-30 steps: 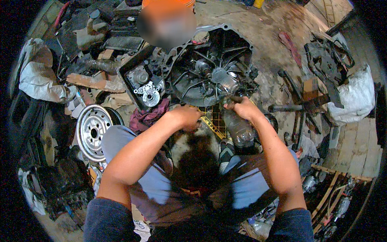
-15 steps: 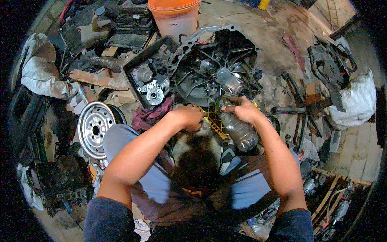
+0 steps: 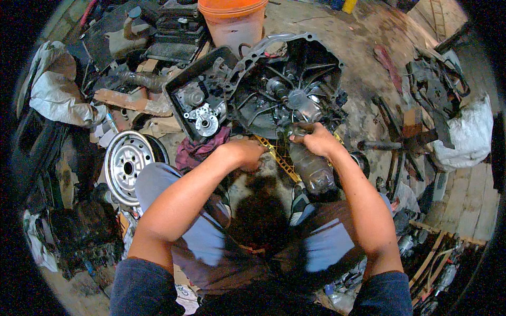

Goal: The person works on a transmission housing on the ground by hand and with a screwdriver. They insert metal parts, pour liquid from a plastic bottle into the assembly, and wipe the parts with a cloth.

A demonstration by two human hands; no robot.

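Note:
My left hand (image 3: 250, 154) has curled fingers gripping the edge of a yellow plastic crate (image 3: 284, 166). My right hand (image 3: 315, 138) holds a clear, dirty plastic bottle (image 3: 315, 174) by its upper part, tilted over the crate's right side, just below a large metal bell housing (image 3: 254, 118) with radial ribs. Left of the housing, a black tray (image 3: 173, 102) holds metal parts, including a silver flanged piece (image 3: 203, 121). A maroon cloth (image 3: 192, 147) lies beside my left hand. My fingertips on the left are partly hidden.
A steel wheel rim (image 3: 117, 163) stands at left near my knee. An orange-rimmed bucket (image 3: 232, 29) is behind the housing. White sacks (image 3: 464, 137) and dark metal bars (image 3: 385, 145) lie at right. Wooden pieces (image 3: 126, 101) and dark car parts (image 3: 163, 47) crowd the left and back.
The view has shifted slightly, so the housing, tray and rim appear lower and farther right. The bottle's angle varies slightly in my right hand. My left hand stays at the crate.

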